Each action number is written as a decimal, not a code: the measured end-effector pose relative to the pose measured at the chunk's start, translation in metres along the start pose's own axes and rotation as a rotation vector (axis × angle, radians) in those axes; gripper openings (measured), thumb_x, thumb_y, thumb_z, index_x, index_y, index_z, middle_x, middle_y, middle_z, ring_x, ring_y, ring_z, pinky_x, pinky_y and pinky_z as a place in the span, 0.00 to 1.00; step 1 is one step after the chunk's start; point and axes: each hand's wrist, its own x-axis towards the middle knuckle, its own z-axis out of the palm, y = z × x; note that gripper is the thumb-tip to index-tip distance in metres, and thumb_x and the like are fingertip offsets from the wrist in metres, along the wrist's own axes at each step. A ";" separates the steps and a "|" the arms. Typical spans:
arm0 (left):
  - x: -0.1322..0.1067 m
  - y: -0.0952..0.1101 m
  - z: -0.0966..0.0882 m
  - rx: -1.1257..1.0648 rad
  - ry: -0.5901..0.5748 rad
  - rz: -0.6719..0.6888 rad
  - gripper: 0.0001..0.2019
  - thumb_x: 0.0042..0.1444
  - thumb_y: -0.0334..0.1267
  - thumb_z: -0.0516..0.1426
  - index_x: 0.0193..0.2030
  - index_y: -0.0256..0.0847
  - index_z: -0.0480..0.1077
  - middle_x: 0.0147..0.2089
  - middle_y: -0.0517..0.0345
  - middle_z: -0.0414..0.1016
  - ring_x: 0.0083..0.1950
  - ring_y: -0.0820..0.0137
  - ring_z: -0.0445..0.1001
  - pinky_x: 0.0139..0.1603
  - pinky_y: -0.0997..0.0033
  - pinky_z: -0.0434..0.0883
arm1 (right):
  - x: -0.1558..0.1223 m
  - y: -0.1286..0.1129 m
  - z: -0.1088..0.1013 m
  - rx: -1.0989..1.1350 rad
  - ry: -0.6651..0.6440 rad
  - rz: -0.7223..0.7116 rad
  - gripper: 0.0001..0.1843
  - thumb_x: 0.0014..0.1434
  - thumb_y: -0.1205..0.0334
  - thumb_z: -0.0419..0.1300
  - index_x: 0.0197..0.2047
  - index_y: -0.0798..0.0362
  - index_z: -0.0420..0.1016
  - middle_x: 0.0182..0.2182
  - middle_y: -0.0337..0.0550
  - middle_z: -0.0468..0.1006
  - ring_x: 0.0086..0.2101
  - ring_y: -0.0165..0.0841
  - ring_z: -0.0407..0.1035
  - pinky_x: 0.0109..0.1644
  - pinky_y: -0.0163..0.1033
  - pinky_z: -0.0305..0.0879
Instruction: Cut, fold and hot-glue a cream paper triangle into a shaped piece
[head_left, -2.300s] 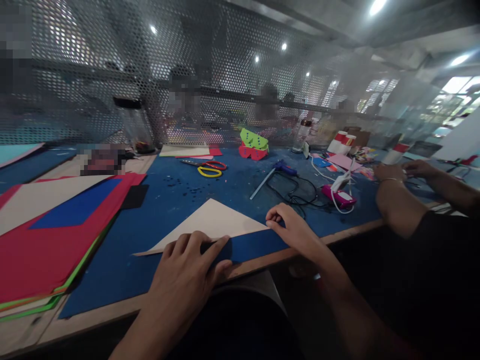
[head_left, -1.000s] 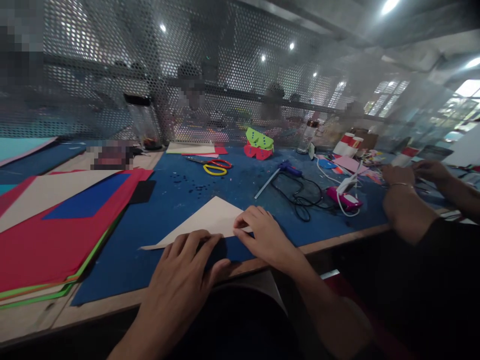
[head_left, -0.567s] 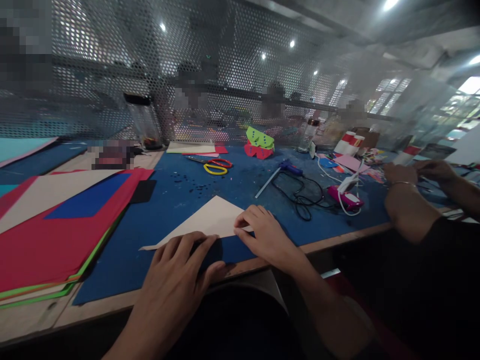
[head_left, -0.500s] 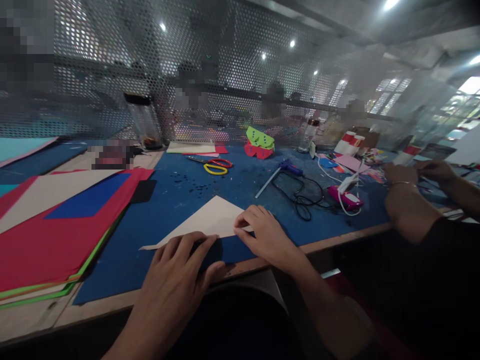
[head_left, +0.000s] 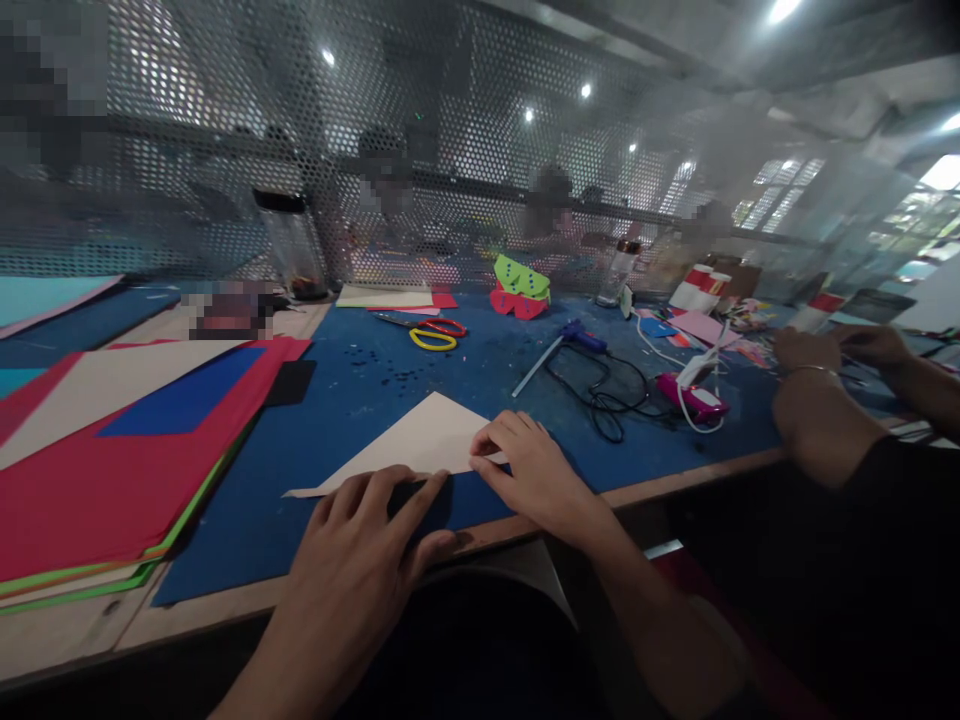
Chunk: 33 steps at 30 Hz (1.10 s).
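Note:
A cream sheet of paper (head_left: 420, 435), folded to a triangle, lies on the blue mat in front of me, its peak pointing away. My left hand (head_left: 367, 530) rests on its near folded edge, fingers apart and the index finger stretched along the fold; the thumb hangs near the table edge. At the right corner, my right hand (head_left: 517, 460) has thumb and fingers pinched on the paper, hiding that corner. A thin strip of paper sticks out at the left corner.
Left lies a stack of coloured paper (head_left: 187, 480). Behind are scissors (head_left: 435, 335), a green and red paper piece (head_left: 521, 287), a blue glue gun (head_left: 581, 337) with its cord, and a pink device (head_left: 697, 398). A co-worker's arm (head_left: 817, 400) is at right.
My left index finger has slid slightly right along the fold and straightened. The right hand keeps its pinch at the corner, and the paper lies as before.

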 end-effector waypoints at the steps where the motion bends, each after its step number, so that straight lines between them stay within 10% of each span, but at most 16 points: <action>1: 0.000 0.000 0.000 0.007 -0.006 -0.002 0.23 0.70 0.48 0.60 0.70 0.52 0.70 0.61 0.45 0.75 0.56 0.50 0.73 0.53 0.50 0.72 | 0.000 0.000 0.000 -0.001 -0.003 0.003 0.01 0.71 0.64 0.64 0.45 0.49 0.77 0.49 0.44 0.79 0.51 0.40 0.71 0.57 0.47 0.63; 33: -0.001 0.000 -0.001 -0.048 0.017 -0.050 0.21 0.75 0.52 0.52 0.68 0.52 0.72 0.62 0.47 0.76 0.58 0.49 0.73 0.54 0.49 0.71 | 0.004 -0.007 0.012 -0.001 0.049 0.027 0.03 0.69 0.62 0.65 0.42 0.49 0.74 0.46 0.42 0.80 0.49 0.40 0.71 0.55 0.47 0.62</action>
